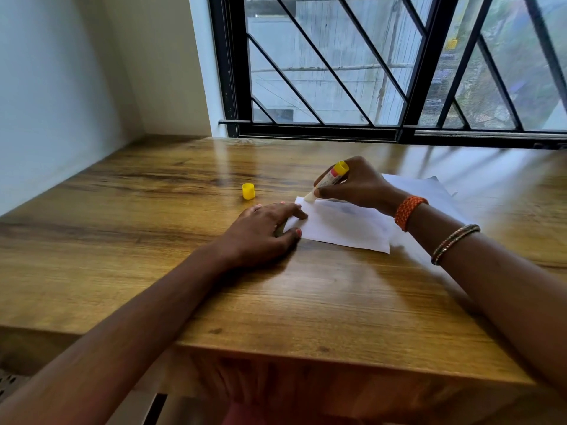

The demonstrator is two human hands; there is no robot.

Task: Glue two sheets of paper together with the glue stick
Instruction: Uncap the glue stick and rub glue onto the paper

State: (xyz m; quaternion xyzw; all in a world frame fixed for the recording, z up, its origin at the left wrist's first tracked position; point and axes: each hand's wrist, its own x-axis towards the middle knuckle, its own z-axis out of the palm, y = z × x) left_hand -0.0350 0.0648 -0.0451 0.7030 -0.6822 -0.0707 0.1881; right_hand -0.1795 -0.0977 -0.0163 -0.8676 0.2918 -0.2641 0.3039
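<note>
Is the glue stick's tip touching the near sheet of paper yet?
Touching. In the head view the pale tip of the glue stick, gripped by the right hand, meets the far left corner of the near sheet with no gap visible.

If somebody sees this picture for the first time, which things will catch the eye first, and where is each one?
The eye goes first to the right hand, which grips a glue stick tilted with its tip on the far left corner of a white sheet at the middle of the wooden table. The left hand presses the sheet's left edge. A yellow cap stands alone on the table, just beyond that hand.
</note>
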